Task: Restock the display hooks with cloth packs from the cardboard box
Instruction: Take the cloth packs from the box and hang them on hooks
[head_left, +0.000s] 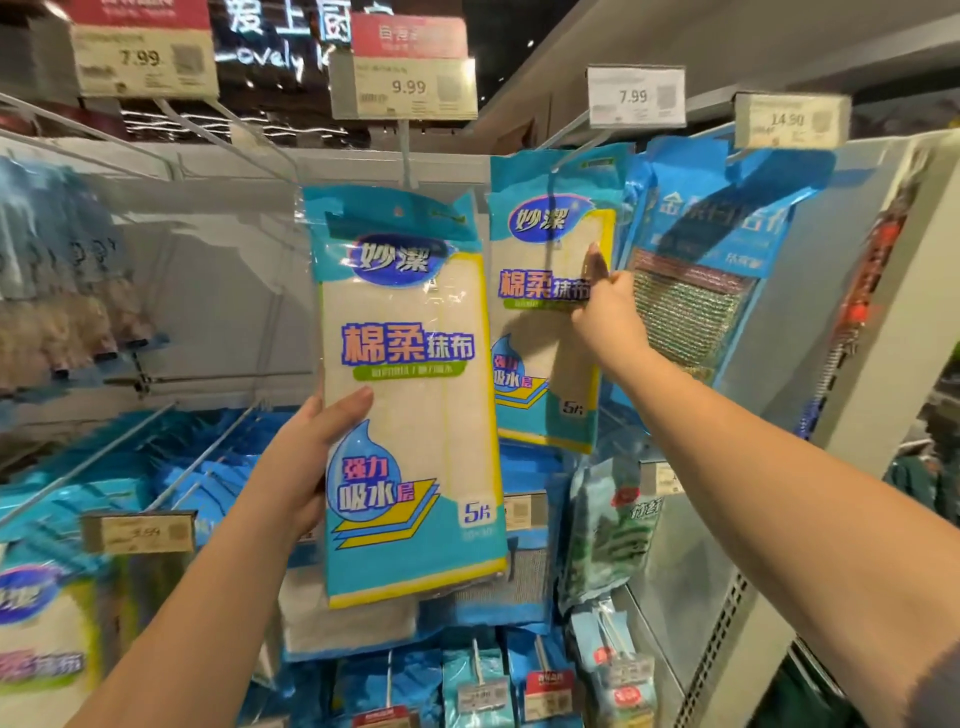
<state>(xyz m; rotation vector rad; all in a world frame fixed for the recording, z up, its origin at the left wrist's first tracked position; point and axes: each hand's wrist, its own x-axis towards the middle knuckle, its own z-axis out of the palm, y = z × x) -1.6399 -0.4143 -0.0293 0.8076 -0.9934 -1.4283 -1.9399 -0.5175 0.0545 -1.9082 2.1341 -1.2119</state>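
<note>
item: cloth pack (410, 395), blue and yellow wrapper, pale cloths inside, marked five pieces. held upright in front of the centre display hook (404, 150), its punched top just below the hook under the 9.99 price tag (405, 85). whether the hole is already threaded on the wire cannot be told.

left hand (306, 457): fingers curled round the pack's lower left edge, thumb across the front. firm hold, low on the pack.

right hand (605, 306): reaching to the neighbouring hung pack (550, 296) of the same kind on the next hook under the 7.99 tag (636, 96); thumb raised, fingers seem to pinch its right edge, though the fingertips are hidden behind it.

risks, as judged: the low hold leaves the top of the pack floppy, so the hole may miss the hook tip and the pack may fold or slip. the tag plate overhangs the hook end and may be knocked. tugging the neighbour may drag it off its wire or disturb the scourer pack (711, 270) just beside it.

containers: cardboard box not in view. lower hooks carry more blue packs (218, 478), crowded, contents too blurred to name. each wrapper holds folded cloths, sealed.
</note>
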